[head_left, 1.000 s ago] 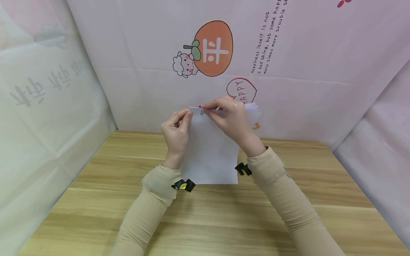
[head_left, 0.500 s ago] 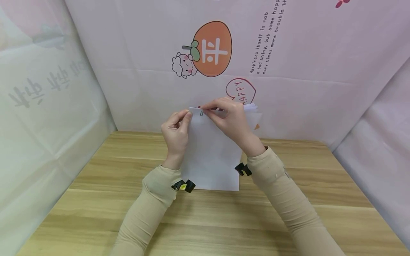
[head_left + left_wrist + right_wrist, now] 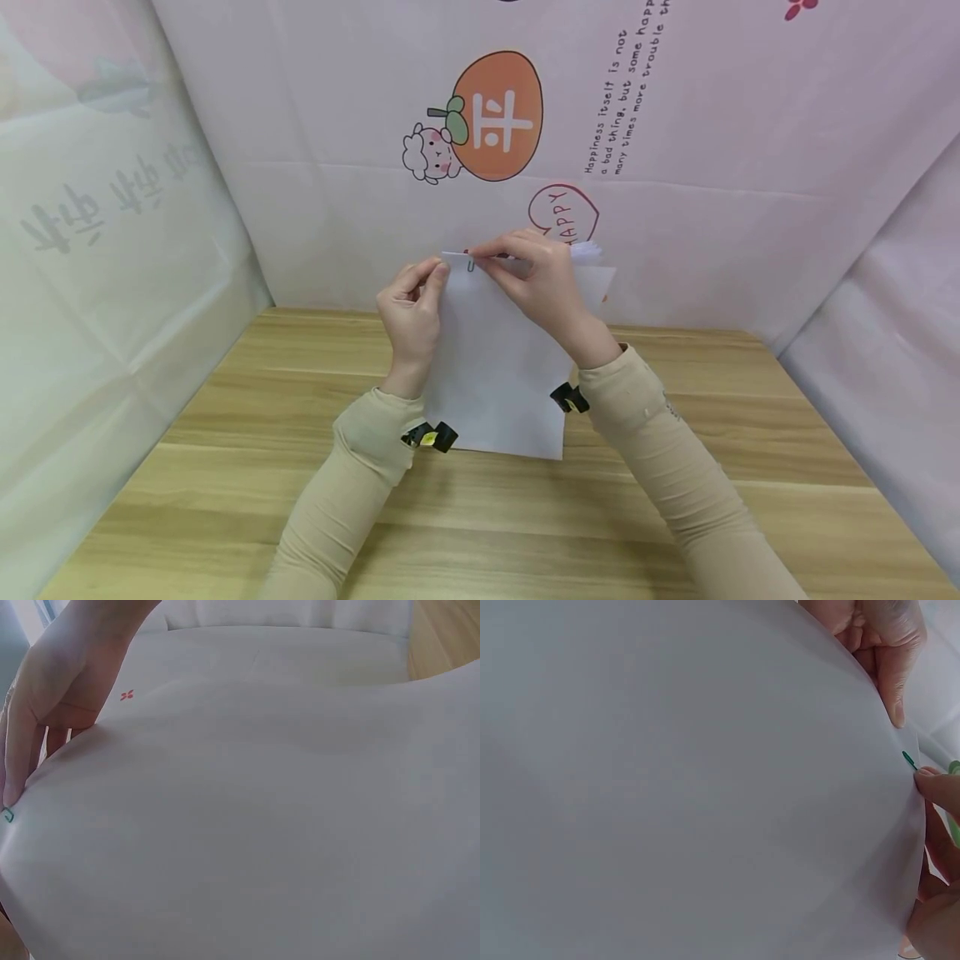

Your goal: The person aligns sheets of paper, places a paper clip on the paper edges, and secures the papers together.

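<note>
White sheets of paper [image 3: 498, 358] stand upright over the table, filling most of both wrist views. My left hand [image 3: 411, 312] pinches their top left corner between thumb and fingers. A small dark green paper clip [image 3: 471, 266] sits on the top edge, just right of that corner. My right hand [image 3: 543, 275] pinches the clip's end at the paper's edge with thumb and forefinger. In the right wrist view the green paper clip [image 3: 909, 759] shows as a loop lying on the paper by the thumb tip. The other fingers of both hands are partly hidden behind the sheets.
A wooden table [image 3: 480, 533] lies beneath the hands. A white printed cloth [image 3: 315, 108] hangs behind, and more cloth walls the left and right sides. Black wrist mounts [image 3: 431, 436] sit close to the paper's lower part.
The paper's bottom edge has swung down and toward me, and the front sheet's top right corner now shows beyond the right hand. Both hands stay nearly in place.
</note>
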Demonstrator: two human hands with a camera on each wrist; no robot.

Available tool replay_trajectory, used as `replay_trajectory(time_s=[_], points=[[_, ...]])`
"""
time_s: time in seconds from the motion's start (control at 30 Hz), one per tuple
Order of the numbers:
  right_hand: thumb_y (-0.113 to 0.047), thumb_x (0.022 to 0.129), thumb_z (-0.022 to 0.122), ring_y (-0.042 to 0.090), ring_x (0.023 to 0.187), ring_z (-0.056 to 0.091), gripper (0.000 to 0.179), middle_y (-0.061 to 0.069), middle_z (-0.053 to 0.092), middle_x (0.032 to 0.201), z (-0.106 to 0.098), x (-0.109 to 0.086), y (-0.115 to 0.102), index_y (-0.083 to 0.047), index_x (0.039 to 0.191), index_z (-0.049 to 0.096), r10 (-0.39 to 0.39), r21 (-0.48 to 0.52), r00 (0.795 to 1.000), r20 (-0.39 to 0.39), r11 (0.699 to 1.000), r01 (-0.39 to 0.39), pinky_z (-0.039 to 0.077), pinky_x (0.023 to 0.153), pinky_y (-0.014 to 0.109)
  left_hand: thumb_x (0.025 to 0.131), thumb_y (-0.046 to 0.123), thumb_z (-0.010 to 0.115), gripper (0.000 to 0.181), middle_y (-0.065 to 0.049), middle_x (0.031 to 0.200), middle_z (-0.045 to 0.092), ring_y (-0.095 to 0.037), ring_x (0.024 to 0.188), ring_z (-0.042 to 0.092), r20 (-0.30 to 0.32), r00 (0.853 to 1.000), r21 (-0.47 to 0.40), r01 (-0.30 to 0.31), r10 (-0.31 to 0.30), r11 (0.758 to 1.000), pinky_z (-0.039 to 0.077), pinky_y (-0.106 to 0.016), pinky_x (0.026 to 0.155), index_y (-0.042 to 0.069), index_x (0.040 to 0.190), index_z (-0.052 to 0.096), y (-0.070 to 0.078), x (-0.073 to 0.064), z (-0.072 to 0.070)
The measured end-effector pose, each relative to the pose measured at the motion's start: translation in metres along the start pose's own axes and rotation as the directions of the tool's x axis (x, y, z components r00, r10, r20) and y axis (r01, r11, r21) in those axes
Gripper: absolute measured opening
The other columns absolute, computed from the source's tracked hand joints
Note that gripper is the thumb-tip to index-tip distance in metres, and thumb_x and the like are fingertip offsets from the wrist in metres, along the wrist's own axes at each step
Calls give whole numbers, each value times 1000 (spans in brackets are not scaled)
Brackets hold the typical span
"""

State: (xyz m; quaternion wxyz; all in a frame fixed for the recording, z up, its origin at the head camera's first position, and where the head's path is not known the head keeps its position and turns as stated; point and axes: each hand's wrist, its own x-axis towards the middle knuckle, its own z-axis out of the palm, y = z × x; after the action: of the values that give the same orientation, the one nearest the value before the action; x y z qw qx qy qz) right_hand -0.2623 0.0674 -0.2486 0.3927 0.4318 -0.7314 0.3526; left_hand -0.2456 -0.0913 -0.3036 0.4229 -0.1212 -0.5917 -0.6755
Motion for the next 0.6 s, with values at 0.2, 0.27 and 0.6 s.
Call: replay_trajectory(time_s=[0.2, 0.27, 0.6], points=[[-10, 84, 72, 13, 79, 65, 12, 4, 72, 85, -2, -1, 4, -11, 95, 76, -35, -31, 999, 5, 999, 36, 51, 72, 26, 85, 13, 71, 19, 9, 74, 61, -7, 62, 45, -9, 1000, -15, 14, -14, 1000, 31, -19, 54, -6, 90, 72, 1, 1, 0], [-10, 84, 71, 13, 78, 64, 14, 4, 72, 85, -3, -2, 6, -12, 97, 76, -40, -37, 999, 13, 998, 41, 50, 70, 26, 85, 12, 71, 19, 10, 73, 62, -7, 63, 46, -15, 1000, -30, 22, -22, 999, 32, -18, 54, -7, 90, 72, 1, 1, 0], [-14, 86, 69, 14, 90, 66, 12, 2, 72, 91, -13, -6, 12, -10, 97, 74, 12, -56, 999, 39, 998, -10, 52, 81, 29, 85, 1, 67, 15, 10, 72, 60, -4, 62, 50, -46, 997, -74, 52, -55, 996, 39, -16, 56, -13, 90, 68, 3, 4, -1]])
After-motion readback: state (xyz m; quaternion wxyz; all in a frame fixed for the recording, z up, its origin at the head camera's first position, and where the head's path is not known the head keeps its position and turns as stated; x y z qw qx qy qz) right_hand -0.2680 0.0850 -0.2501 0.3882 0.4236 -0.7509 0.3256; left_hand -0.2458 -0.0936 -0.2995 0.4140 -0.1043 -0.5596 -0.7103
